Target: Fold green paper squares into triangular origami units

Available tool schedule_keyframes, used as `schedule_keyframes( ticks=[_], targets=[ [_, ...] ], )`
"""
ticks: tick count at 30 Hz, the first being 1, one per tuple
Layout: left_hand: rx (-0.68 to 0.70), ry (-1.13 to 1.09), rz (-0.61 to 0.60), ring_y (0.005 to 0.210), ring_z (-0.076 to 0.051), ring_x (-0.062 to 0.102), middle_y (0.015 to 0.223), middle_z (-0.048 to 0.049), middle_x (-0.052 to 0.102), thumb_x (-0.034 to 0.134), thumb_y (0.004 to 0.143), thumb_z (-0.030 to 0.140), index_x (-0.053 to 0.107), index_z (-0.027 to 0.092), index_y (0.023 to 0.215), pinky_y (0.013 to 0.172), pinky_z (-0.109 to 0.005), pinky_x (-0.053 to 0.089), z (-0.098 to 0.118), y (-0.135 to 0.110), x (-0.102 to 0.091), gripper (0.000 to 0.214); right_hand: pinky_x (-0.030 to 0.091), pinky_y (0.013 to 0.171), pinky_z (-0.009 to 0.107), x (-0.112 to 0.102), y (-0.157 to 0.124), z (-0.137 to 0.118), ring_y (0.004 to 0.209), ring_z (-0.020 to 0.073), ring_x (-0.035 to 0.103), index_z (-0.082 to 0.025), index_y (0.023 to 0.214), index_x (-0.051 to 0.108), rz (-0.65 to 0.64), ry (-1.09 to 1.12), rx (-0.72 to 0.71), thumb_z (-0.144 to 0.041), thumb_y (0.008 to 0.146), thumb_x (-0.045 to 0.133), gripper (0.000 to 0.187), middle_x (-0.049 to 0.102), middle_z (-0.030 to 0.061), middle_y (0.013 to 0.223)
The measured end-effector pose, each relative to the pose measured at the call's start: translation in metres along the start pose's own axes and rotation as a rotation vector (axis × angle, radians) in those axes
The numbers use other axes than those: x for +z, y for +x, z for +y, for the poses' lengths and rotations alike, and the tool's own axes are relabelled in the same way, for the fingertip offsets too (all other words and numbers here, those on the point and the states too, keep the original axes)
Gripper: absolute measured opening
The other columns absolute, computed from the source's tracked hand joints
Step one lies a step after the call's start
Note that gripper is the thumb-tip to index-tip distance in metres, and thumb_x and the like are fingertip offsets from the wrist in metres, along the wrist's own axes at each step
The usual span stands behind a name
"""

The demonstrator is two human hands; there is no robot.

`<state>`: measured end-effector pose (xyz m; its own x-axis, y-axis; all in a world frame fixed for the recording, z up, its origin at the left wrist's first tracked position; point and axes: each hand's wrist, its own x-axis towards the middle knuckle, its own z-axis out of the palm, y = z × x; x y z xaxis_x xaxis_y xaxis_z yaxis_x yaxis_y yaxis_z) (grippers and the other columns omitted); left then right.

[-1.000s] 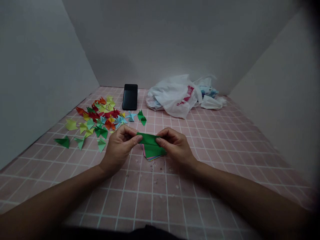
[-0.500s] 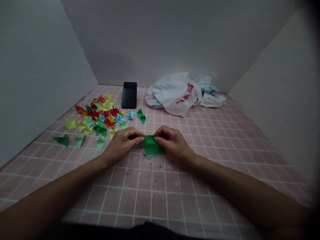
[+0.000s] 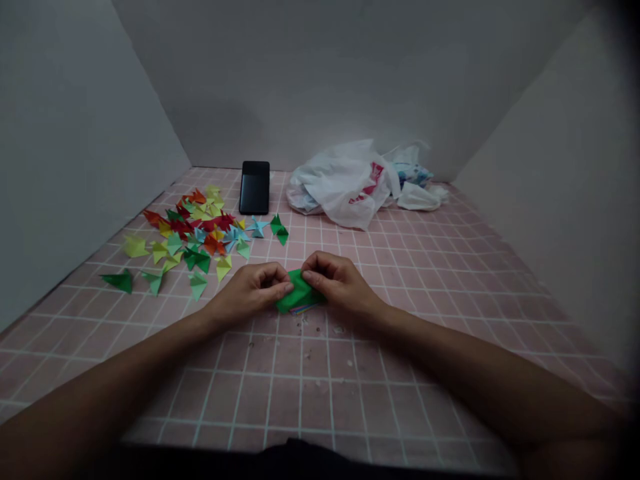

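A folded piece of green paper (image 3: 298,291) is pinched between both hands, low over a small stack of coloured paper sheets (image 3: 303,309) on the pink tiled surface (image 3: 310,380). My left hand (image 3: 250,288) grips its left end with fingers curled. My right hand (image 3: 336,280) grips its right end from above, fingers closed. The paper's middle shows between the fingertips; its ends are hidden by them.
Several folded paper shapes (image 3: 195,233) in red, yellow, green and blue lie scattered at the left. A black phone (image 3: 254,187) lies at the back, beside crumpled white plastic bags (image 3: 357,181). Grey walls close in the left, back and right sides.
Both hands have drawn closer together and lower over the stack, and the green paper between them now looks shorter and more folded. The view has tilted slightly.
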<state>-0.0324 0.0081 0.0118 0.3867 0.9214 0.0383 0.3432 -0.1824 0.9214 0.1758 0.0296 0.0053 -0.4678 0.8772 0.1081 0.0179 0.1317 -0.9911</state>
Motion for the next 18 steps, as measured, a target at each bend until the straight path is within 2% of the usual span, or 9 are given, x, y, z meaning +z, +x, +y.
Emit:
schedule_keyframes(
  ticks=[4,6,10,18],
  targets=[
    [0.029,-0.011,0.081,0.060,-0.011,0.051,0.066,0.0017,0.059,0.064,0.086,0.038,0.063,0.018,0.075,0.054,-0.021,0.040,0.004,-0.003,0.006,0.023,0.035,0.057,0.025,0.002,-0.001,-0.002,0.063,0.0113,0.045,-0.020,0.083,0.061,0.054,0.063,0.005,-0.039,0.087,0.066,0.020,0.052,-0.0033,0.070],
    [0.040,-0.023,0.116,0.060,-0.012,0.050,0.066,0.0015,0.058,0.064,0.087,0.037,0.061,0.018,0.073,0.054,-0.022,0.040,0.006,-0.004,0.009,0.024,0.037,0.056,0.025,0.004,-0.001,-0.001,0.061,0.0110,0.047,-0.020,0.084,0.061,0.025,0.136,0.058,-0.044,0.084,0.071,0.027,0.054,-0.0036,0.069],
    [0.033,-0.046,0.145,0.061,-0.012,0.051,0.066,0.0007,0.059,0.064,0.086,0.037,0.059,0.018,0.071,0.054,-0.022,0.041,0.007,-0.006,0.013,0.025,0.040,0.055,0.025,0.009,-0.004,0.003,0.055,0.0099,0.049,-0.019,0.073,0.059,-0.058,0.262,0.158,-0.050,0.075,0.082,0.038,0.055,-0.0049,0.061],
    [0.048,-0.061,0.167,0.058,-0.011,0.051,0.064,0.0015,0.058,0.065,0.086,0.034,0.058,0.019,0.070,0.052,-0.022,0.040,0.009,-0.009,0.012,0.023,0.046,0.055,0.025,0.008,-0.007,0.003,0.055,0.0110,0.058,-0.018,0.072,0.062,-0.015,0.207,0.102,-0.052,0.084,0.074,0.038,0.061,-0.0026,0.058]
  ],
)
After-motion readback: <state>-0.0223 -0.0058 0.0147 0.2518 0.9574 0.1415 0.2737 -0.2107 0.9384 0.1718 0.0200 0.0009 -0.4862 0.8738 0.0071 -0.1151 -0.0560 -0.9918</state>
